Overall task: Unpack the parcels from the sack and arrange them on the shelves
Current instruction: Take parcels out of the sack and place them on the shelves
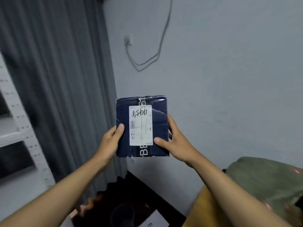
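Dark blue parcel [142, 126] held up in mid-air, label facing the person: left hand [109, 141] grips its left edge, right hand [175, 141] its right. Shelves [18, 128] at left; suggest keeping it level, label outward when shelving.

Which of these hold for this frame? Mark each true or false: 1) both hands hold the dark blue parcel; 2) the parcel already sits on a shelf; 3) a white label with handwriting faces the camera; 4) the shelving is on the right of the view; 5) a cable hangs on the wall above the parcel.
1) True: the left hand and right hand grip the dark blue parcel by its sides.
2) False: it is held up in front of the wall.
3) True: the white label shows handwriting.
4) False: the shelving is on the left.
5) True: the cable hangs there.
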